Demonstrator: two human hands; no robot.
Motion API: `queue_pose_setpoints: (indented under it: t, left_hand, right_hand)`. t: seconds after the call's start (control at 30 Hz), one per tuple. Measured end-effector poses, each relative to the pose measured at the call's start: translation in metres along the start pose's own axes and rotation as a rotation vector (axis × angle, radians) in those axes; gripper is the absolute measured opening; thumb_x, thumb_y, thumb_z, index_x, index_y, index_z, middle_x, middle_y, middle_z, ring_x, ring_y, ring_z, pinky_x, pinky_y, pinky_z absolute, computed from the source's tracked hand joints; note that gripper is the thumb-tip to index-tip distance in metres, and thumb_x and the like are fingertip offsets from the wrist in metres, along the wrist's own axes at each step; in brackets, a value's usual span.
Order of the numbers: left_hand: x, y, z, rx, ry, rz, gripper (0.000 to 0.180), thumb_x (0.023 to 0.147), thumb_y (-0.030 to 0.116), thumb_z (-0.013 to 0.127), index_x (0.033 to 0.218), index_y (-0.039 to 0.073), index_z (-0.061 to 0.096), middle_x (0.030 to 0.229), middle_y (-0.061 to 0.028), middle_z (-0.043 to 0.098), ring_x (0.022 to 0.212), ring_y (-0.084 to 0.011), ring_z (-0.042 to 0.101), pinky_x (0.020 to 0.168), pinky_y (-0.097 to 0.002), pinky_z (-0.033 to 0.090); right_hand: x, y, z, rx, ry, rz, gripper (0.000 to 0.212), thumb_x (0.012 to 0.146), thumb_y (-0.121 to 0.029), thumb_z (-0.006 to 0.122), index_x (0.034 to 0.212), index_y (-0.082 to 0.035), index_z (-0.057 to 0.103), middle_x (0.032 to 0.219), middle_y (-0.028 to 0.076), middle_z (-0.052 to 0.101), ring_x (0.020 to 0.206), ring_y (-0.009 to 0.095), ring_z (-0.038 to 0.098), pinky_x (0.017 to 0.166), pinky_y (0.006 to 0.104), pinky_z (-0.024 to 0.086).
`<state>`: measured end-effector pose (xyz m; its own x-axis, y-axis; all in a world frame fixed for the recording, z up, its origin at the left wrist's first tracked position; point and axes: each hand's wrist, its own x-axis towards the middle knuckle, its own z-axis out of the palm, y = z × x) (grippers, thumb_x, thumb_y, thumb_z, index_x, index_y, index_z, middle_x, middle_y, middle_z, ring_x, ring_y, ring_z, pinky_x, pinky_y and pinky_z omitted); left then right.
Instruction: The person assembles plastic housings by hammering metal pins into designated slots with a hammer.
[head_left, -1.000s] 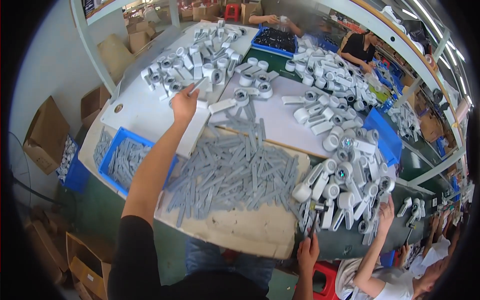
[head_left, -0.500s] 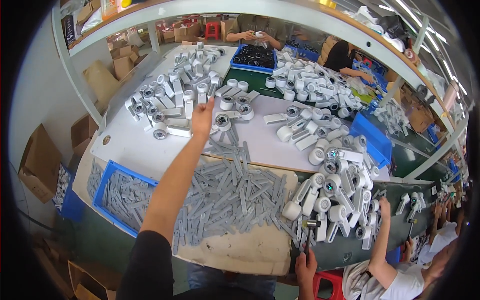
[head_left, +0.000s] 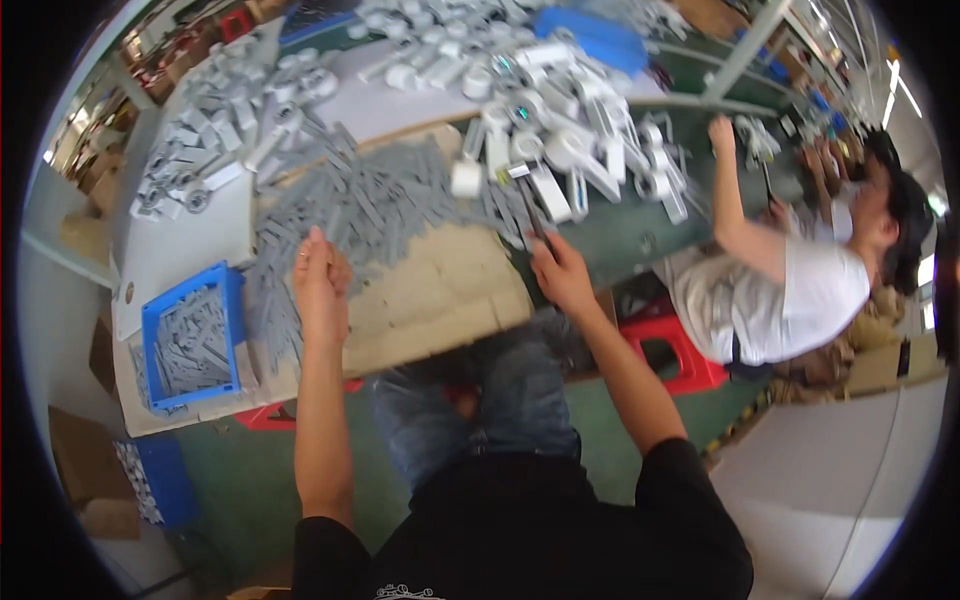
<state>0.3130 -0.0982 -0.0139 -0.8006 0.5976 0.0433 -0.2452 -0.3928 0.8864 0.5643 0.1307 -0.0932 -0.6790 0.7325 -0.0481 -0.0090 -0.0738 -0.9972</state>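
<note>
My left hand (head_left: 320, 278) is closed in a pinch above the near edge of the loose grey strips (head_left: 375, 195); whatever its fingers hold, if anything, is hidden. My right hand (head_left: 564, 272) grips a hammer (head_left: 534, 212) by its dark handle. The hammer's pale head points away from me, beside the white round-headed parts with handles (head_left: 570, 150), which resemble small handheld fans. These lie heaped on the dark green tabletop, right of the strips.
A blue bin (head_left: 238, 330) of grey strips stands at the table's left. More white parts (head_left: 210, 140) lie beyond it on a white board. A co-worker in a white shirt (head_left: 790, 300) sits at the right by a red stool (head_left: 675, 350). Bare cardboard (head_left: 450, 290) covers the near table.
My left hand has come back from the white parts on the far board to the near strips. My right hand, still holding the hammer, appears further over the table. The view has swung.
</note>
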Motion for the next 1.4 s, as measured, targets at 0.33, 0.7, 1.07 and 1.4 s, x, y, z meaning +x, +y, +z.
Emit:
queue_pose_setpoints:
  t: [0.33,0.7,1.07,1.4]
  left_hand:
    - [-0.064,-0.051,-0.016,0.018,0.03,-0.045,0.057,0.11,0.041,0.048,0.062,0.017,0.029,0.057,0.0057,0.021,0.05,-0.0077,0.018,0.049,-0.0291,0.018]
    - [-0.06,-0.068,-0.024,0.102,0.028,0.021,0.049,0.112,0.034,0.044,0.068,0.013,0.033,0.058,0.0039,0.022,0.051,-0.0095,0.016,0.05,-0.0312,0.016]
    - [-0.081,-0.082,-0.031,0.173,0.032,0.183,0.049,0.107,0.025,0.057,0.067,0.014,0.031,0.062,0.0042,0.024,0.056,-0.009,0.023,0.054,-0.0312,0.02]
    - [-0.087,-0.077,-0.047,-0.096,0.039,0.062,0.056,0.112,0.036,0.042,0.063,0.014,0.028,0.054,0.0038,0.021,0.048,-0.0092,0.017,0.049,-0.0324,0.015]
  right_hand:
    - [0.014,0.011,0.006,-0.303,0.071,-0.219,0.031,0.102,-0.035,0.061,0.114,-0.006,0.066,0.07,-0.003,0.056,0.055,0.007,0.05,0.049,0.0278,0.041]
    - [0.011,0.002,0.001,-0.451,0.187,-0.386,0.038,0.098,-0.038,0.059,0.112,-0.002,0.066,0.09,0.021,0.069,0.088,0.039,0.066,0.081,0.044,0.051]
    - [-0.028,-0.019,0.003,-0.396,0.148,-0.183,0.044,0.098,-0.029,0.068,0.132,-0.003,0.062,0.082,0.006,0.062,0.074,0.013,0.054,0.072,0.0306,0.049]
    - [-0.025,-0.004,0.008,-0.154,0.306,-0.001,0.035,0.095,-0.018,0.071,0.127,-0.007,0.066,0.065,-0.007,0.042,0.061,0.003,0.038,0.054,0.0234,0.033]
